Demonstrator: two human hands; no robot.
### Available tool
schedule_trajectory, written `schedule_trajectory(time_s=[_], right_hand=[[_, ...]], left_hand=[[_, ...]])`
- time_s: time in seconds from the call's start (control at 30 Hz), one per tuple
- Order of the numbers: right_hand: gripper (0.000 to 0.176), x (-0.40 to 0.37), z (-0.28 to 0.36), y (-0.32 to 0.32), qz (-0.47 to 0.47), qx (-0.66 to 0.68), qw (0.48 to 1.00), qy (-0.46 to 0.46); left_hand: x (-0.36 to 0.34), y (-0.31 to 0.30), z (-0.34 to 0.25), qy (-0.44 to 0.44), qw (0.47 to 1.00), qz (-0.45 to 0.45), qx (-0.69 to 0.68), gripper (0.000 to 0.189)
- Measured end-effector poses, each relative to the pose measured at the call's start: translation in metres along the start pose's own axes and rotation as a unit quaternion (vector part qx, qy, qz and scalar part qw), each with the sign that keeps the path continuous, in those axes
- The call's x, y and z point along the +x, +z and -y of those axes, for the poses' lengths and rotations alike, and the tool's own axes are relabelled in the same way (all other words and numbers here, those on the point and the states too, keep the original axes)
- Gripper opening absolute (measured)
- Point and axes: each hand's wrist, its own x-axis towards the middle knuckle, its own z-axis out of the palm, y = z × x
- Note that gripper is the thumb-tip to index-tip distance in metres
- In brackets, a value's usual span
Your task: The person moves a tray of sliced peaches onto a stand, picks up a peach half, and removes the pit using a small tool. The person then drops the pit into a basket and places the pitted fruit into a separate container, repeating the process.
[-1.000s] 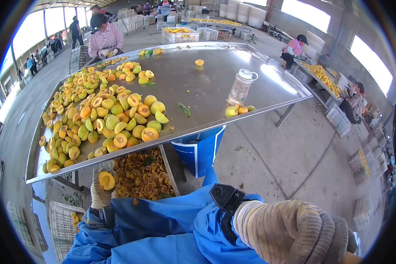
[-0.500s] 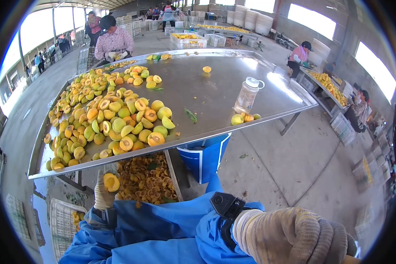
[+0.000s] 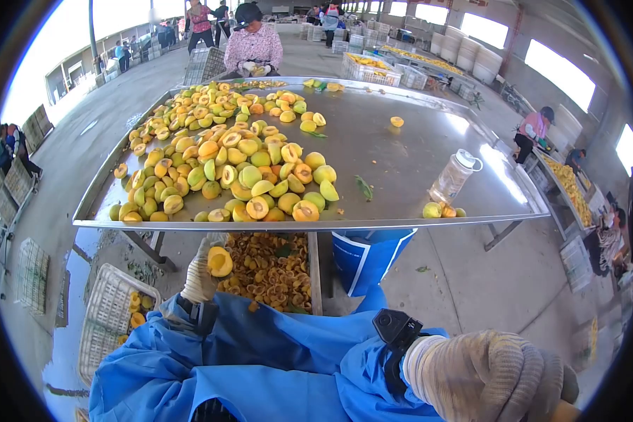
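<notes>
My left hand (image 3: 199, 273), in a light knit glove, is closed on a yellow peach half (image 3: 219, 261), cut face up with a pit hollow in it. The fruit is below the table's front edge, beside a tray of brownish pit scraps (image 3: 274, 271). My right hand (image 3: 489, 373), in a worn knit glove, is curled in a fist at the lower right. A tan stub like a wooden handle (image 3: 565, 411) pokes out below its fingers; the rest is hidden. Ahead, many peach halves (image 3: 246, 176) are heaped on the left of the metal table (image 3: 373, 158).
A clear bottle (image 3: 454, 177) stands near the table's right front, with several fruit pieces beside it. Under the table hangs a blue bag (image 3: 368, 260). A white crate (image 3: 109, 316) with peach halves is at lower left. Across the table sits a person (image 3: 253, 46).
The view has turned left, so the table and surroundings appear shifted right. My left hand still holds the peach half, and my right hand remains in a fist.
</notes>
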Motion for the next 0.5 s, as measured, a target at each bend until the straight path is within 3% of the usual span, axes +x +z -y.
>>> schedule_trajectory(time_s=[0.03,0.17,0.33,0.5], right_hand=[[0.027,-0.001,0.002,0.001,-0.010,-0.038,0.998,0.040],[0.029,-0.004,-0.007,0.001,-0.015,0.064,0.998,0.011],[0.031,-0.006,-0.027,0.002,0.000,0.182,0.983,0.005],[0.033,-0.012,-0.033,0.004,0.029,0.195,0.979,0.051]], left_hand=[[0.001,-0.002,0.000,0.000,1.000,-0.007,0.001,0.044],[0.002,0.001,-0.002,0.020,1.000,0.020,0.000,0.044],[-0.018,0.020,-0.014,-0.002,1.000,-0.010,0.003,0.044],[-0.006,0.007,-0.009,0.056,0.998,-0.002,-0.036,0.040]])
